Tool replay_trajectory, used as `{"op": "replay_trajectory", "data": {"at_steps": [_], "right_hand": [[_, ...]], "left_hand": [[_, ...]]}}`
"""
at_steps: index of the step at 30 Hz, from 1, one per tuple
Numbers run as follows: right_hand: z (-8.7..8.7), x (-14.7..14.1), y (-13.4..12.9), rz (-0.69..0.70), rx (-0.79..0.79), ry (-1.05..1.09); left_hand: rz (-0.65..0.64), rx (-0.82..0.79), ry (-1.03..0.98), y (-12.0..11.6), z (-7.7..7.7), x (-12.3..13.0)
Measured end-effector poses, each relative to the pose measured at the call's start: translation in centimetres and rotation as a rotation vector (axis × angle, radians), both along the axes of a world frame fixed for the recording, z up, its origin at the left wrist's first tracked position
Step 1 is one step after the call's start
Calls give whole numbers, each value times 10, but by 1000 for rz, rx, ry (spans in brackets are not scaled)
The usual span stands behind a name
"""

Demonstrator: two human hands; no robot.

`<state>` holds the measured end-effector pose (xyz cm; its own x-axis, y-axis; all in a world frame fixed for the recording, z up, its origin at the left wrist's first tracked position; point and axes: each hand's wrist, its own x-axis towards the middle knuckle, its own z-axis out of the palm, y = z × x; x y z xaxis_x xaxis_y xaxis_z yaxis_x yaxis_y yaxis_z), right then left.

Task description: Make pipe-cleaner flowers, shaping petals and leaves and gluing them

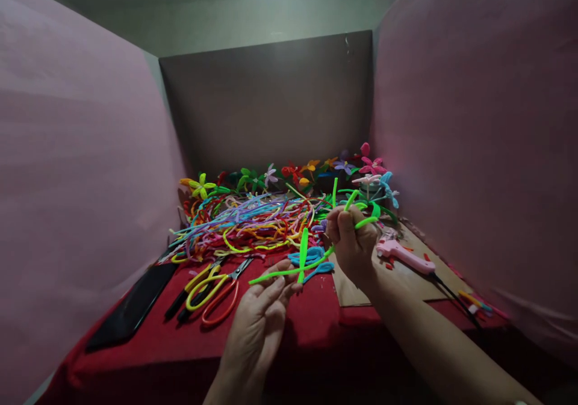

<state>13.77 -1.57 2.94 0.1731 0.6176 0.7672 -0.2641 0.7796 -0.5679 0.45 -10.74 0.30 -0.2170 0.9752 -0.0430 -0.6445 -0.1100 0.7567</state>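
Note:
My left hand (266, 302) is closed on bright green pipe cleaners (304, 251) near the front of the table; one is folded into a narrow upright loop and another crosses it. Higher and to the right, my right hand (351, 239) pinches more green pipe cleaners, whose ends stick out above and to the right of the fingers. A green strand runs between the two hands. Blue looped pipe cleaners (320, 268) lie on the red cloth just behind my left hand.
Scissors (220, 290), pliers (192, 286) and a black flat object (130, 309) lie at left. Behind is a pile of coloured pipe cleaners (253, 224) with fuzzy flowers (201, 185). A pink glue gun (406, 257) rests on brown board (356, 290) at right.

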Motion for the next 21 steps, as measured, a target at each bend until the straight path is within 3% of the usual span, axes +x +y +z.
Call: {"op": "replay_trajectory", "data": {"at_steps": [3,7,11,16,21], "right_hand": [[-2,3,-13,-54,108,-155],[0,3,-43,-96,337,-353],[3,-4,-71,6,571,-377],[1,-12,-89,139,529,-336],[-13,-11,-95,48,433,-266]], "left_hand": [[-15,23,41,1,3,-3],[61,108,59,21,14,-9],[-97,150,91,34,34,-1],[-198,208,90,22,58,20],[-332,165,94,11,64,30]]}}
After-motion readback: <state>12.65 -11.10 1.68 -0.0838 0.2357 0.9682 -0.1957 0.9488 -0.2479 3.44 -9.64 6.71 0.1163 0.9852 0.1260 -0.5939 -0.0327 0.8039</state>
